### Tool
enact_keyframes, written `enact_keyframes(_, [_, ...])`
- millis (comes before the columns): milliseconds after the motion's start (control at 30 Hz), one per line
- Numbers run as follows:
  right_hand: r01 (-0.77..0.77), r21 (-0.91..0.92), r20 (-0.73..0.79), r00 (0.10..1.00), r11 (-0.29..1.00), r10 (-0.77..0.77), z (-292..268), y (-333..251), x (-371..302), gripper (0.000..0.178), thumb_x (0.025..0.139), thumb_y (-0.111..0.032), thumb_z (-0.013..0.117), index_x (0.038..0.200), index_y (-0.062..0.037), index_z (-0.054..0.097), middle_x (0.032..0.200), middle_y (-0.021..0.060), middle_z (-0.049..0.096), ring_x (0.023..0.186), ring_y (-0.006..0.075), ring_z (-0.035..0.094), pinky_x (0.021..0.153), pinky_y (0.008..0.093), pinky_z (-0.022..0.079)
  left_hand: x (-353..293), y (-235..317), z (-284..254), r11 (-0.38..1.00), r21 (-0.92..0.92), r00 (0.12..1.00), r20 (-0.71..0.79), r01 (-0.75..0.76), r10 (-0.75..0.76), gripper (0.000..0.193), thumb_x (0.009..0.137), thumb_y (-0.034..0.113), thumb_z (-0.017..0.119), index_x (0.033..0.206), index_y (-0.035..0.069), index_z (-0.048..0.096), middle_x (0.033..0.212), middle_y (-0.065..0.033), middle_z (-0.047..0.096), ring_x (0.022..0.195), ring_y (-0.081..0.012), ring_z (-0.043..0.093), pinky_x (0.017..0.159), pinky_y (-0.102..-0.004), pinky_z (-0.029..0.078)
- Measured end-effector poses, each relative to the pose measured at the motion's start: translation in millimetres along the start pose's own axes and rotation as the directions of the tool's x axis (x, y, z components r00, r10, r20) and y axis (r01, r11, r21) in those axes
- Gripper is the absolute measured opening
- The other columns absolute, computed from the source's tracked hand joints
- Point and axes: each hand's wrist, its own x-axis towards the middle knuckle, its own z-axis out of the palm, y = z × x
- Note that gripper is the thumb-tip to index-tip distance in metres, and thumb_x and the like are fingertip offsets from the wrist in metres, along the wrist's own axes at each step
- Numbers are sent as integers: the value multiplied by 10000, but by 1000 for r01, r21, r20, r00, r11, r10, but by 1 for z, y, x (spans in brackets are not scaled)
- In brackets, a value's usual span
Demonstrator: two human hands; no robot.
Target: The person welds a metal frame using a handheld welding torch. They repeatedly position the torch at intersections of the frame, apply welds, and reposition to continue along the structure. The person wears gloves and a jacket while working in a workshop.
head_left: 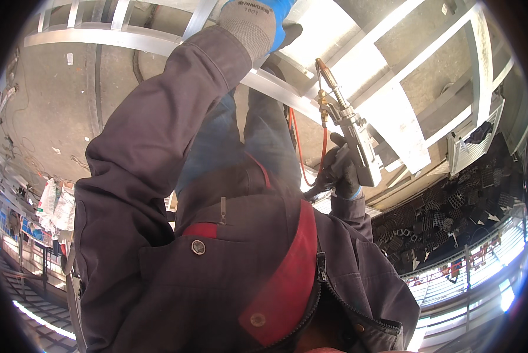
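Note:
My right hand (pixel 341 167), in a dark glove, is closed around the grip of a silver welding gun (pixel 358 141). The gun's copper-coloured nozzle (pixel 330 79) points up and to the left over a metal frame (pixel 387 82). Brass fittings sit along its side, and an orange hose (pixel 295 138) loops down from it. At the top edge, my left hand (pixel 261 23) wears a blue and grey glove and reaches over the frame's near bar. The picture's edge cuts off most of its fingers; one dark fingertip shows, and any hold on the frame is hidden.
Bright metal rails and flat plates stretch across the top right. A heap of dark square-ended pieces (pixel 446 206) lies at the right. White bags (pixel 57 203) stand at the far left, and a dark cable (pixel 137 65) crosses the concrete floor (pixel 58 106).

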Motion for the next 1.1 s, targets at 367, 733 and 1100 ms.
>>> enact_keyframes(367, [12,-79,-70,997,997,-17,8,-5,2,1015,820,-514,811,1489,123,392,835,113,607,619,139,547,542,257,438,1,2,-2,998,-16,997,50,57,-56,658,955,403,673,1481,46,506,953,-268,734,877,-448,713,773,-510,555])
enact_keyframes(733, [48,-99,-55,997,994,-54,11,-6,1,1004,833,-535,787,1480,126,396,801,104,602,587,123,522,505,251,405,-1,4,-5,992,-100,996,49,77,-72,661,933,379,709,1471,49,512,930,-248,743,869,-432,719,767,-504,557])
enact_keyframes(1100, [46,-88,-15,999,995,-48,13,-9,2,979,833,-533,781,1464,125,423,812,105,621,621,140,564,530,257,441,-1,6,-8,996,-60,998,26,64,-62,658,944,390,690,1474,45,512,955,-262,737,886,-441,716,777,-509,558])
